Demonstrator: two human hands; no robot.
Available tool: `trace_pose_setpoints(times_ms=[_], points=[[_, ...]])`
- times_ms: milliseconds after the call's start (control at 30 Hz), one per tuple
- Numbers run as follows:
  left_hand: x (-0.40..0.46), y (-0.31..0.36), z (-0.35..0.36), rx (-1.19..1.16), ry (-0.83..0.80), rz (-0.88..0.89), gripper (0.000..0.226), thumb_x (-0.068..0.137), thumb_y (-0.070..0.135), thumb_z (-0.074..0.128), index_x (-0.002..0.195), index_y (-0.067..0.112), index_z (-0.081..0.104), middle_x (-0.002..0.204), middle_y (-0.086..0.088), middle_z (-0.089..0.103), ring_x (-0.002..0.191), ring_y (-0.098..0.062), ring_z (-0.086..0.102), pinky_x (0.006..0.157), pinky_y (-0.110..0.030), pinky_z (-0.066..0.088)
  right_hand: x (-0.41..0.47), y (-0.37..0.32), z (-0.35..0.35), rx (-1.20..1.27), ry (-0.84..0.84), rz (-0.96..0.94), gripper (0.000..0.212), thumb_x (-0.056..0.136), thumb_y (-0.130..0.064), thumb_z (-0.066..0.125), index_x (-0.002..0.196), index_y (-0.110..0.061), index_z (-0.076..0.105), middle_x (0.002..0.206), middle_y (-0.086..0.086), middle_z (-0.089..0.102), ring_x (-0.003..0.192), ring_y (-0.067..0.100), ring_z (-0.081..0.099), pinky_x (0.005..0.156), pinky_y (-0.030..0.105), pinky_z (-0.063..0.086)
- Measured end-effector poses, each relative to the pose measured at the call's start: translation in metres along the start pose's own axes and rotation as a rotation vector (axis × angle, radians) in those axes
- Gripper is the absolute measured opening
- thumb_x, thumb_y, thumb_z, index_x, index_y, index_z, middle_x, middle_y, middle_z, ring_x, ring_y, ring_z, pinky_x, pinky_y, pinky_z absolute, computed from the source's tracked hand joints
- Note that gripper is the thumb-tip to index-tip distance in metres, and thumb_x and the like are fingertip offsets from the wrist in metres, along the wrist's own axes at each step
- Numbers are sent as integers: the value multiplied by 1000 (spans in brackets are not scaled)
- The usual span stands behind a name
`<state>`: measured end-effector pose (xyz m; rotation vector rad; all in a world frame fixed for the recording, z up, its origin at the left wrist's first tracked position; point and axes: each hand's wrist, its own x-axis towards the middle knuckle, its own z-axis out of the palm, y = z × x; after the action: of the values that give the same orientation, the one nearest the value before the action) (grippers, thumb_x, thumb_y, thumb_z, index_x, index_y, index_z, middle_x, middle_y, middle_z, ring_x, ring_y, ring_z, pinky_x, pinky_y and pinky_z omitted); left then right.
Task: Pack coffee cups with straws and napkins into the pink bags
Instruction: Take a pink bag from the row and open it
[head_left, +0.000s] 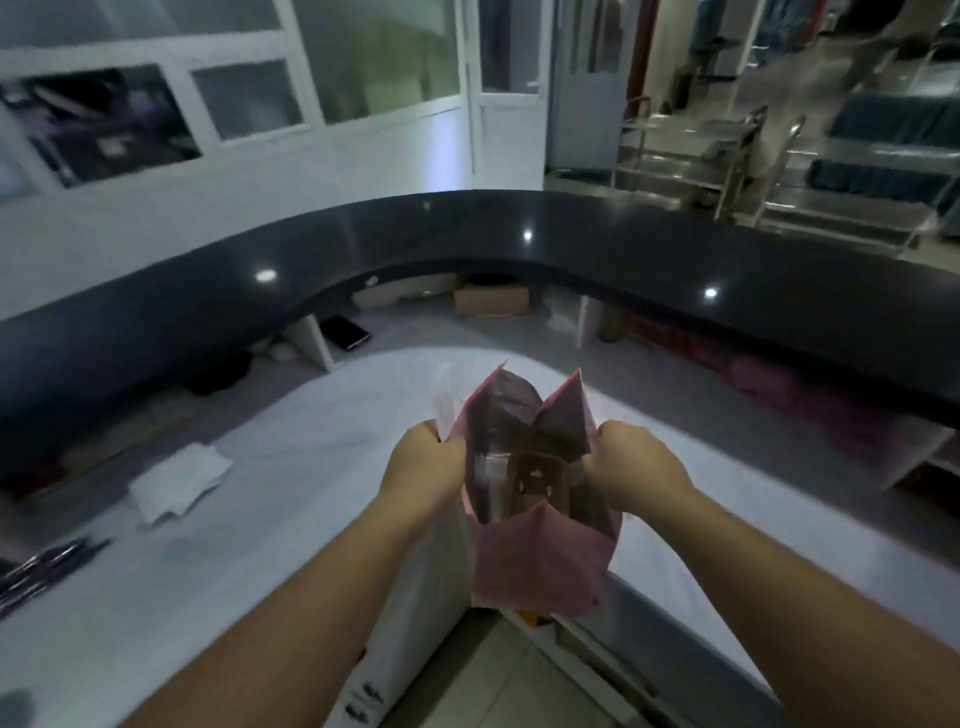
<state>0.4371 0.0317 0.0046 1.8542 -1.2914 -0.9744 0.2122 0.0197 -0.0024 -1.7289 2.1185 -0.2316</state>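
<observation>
- Pink bag (540, 566) held upright in mid-air over the near edge of the table (291, 519), mouth pulled wide; left hand (423, 467) pinching the left rim, right hand (636, 467) pinching the right rim, fingers of both clamped on the paper.
- Brown cup carrier (535, 480) visible down inside the bag, with something pale and shiny beside it on the left; too blurred to tell cup, straw or napkin apart.
- White strip (444, 400) standing up just behind the left hand, touching the bag's left rim; cannot tell whether handle or napkin.
- Risk, as judged: thin paper gripped only at the rim, weight hanging below, so a tear at either pinch or a slip of one side likely to tip the carrier and spill the drinks.
- Further risk: bag bottom hanging past the table edge, above the floor (498, 670), so a drop would not land on the table.
- White cloth covering the table; folded white napkins (176, 480) lying well to the left, dark wrapped straws (47, 571) at the far-left near edge.
- Curved dark counter (467, 234) beyond, boxes and clutter on the shelf beneath; white partition with windows far left, metal trolleys (727, 166) far right.
</observation>
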Motion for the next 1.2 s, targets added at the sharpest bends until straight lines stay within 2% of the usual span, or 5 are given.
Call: trace_pose_setpoints(times_ms=[167, 333, 567, 1033, 1200], points=[[-10, -75, -116, -38, 147, -90, 40, 96, 62, 55, 82, 25, 61, 83, 2, 70, 71, -16, 64, 54, -27, 42, -16, -120, 56, -85, -36, -165, 16, 100, -27, 56, 90, -19, 66, 78, 0, 64, 66, 15, 62, 48, 24, 38], [-26, -146, -215, -117, 263, -166, 24, 96, 48, 59, 90, 26, 67, 84, 6, 73, 74, -14, 67, 56, -25, 44, -45, -229, 105, -136, -94, -321, 14, 98, -28, 57, 92, -21, 67, 81, 0, 66, 70, 19, 65, 60, 31, 56], [-60, -212, -303, -146, 403, -267, 21, 96, 40, 55, 97, 25, 70, 75, 7, 72, 60, -7, 63, 44, -19, 41, -80, -341, 153, -162, -219, -531, 21, 96, -32, 54, 83, -20, 64, 76, -1, 66, 67, 19, 65, 57, 31, 53], [-71, -266, -361, -129, 640, -475, 13, 94, 30, 52, 94, 30, 65, 79, 12, 69, 75, -7, 64, 57, -27, 42, -85, -451, 225, -193, -360, -782, 22, 97, -25, 51, 86, -19, 68, 77, 0, 69, 66, 20, 66, 58, 31, 57], [-68, -258, -349, -144, 613, -442, 11, 100, 37, 55, 92, 44, 58, 77, 37, 66, 74, 13, 64, 48, -8, 42, -70, -456, 231, -186, -379, -866, 26, 99, -32, 48, 82, -21, 65, 75, -2, 67, 65, 18, 64, 59, 33, 56]])
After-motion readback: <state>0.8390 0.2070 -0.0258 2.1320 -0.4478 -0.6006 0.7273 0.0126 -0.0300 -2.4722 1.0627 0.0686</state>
